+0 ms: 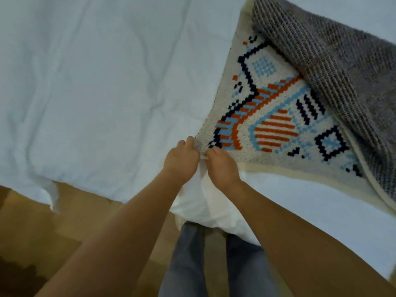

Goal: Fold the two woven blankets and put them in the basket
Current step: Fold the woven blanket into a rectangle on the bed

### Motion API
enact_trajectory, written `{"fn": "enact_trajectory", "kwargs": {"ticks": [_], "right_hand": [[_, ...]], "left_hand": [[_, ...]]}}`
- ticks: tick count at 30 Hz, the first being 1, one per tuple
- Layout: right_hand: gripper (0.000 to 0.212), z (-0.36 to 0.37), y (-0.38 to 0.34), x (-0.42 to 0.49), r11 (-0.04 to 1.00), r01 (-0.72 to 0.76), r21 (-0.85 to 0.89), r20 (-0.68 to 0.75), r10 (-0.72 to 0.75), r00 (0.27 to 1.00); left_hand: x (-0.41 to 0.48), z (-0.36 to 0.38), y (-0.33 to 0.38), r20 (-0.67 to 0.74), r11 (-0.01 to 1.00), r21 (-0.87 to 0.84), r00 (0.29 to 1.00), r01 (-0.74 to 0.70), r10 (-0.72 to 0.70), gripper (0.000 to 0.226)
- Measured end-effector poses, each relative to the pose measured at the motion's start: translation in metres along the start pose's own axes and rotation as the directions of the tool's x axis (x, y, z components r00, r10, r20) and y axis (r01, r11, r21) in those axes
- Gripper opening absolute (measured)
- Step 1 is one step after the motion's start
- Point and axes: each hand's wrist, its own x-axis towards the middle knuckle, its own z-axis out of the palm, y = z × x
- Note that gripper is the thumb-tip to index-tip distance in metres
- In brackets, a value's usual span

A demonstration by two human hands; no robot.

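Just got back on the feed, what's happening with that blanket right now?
A person stands at a bed covered with a white sheet. The left hand and right hand both pinch the near corner of the patterned woven blanket, which lies on the sheet. A grey striped layer lies folded over its far side; I cannot tell whether that is its underside or the second blanket. No basket is in view.
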Motion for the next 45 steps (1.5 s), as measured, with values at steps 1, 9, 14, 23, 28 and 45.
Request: {"fn": "enact_trajectory", "kwargs": {"ticks": [1, 9, 14, 23, 28, 45], "right_hand": [[0.015, 0.004, -0.009, 0.002, 1.000, 0.003, 0.004, -0.001, -0.003, 1.000], [0.018, 0.000, -0.011, 0.011, 0.996, 0.000, 0.093, 0.166, -0.015, 0.986], [0.012, -0.031, 0.019, 0.009, 0.966, -0.064, 0.250, 0.026, 0.059, 0.998], [0.017, -0.107, 0.139, 0.061, 0.960, -0.137, 0.246, -0.137, 0.174, 0.975], [0.019, -0.145, 0.210, 0.096, 0.968, -0.195, 0.156, -0.179, 0.222, 0.959], [0.020, -0.194, 0.306, 0.159, 0.984, -0.165, -0.063, -0.294, 0.139, 0.945]], "left_hand": [[-0.003, -0.001, -0.010, 0.010, 1.000, 0.031, 1.000, -0.006, 0.005, 0.028], [0.004, 0.008, -0.019, 0.121, 0.997, 0.081, 0.993, -0.003, -0.007, 0.043], [0.042, -0.019, -0.010, 0.058, 0.999, 0.040, 0.998, -0.010, 0.007, 0.036], [0.169, -0.083, 0.088, 0.053, 0.902, -0.424, 0.996, 0.081, -0.064, 0.027], [0.244, -0.090, 0.141, 0.104, 0.923, -0.358, 0.988, 0.141, -0.111, 0.033], [0.367, -0.113, 0.201, -0.128, 0.989, 0.144, 0.992, 0.026, -0.007, 0.069]]}}
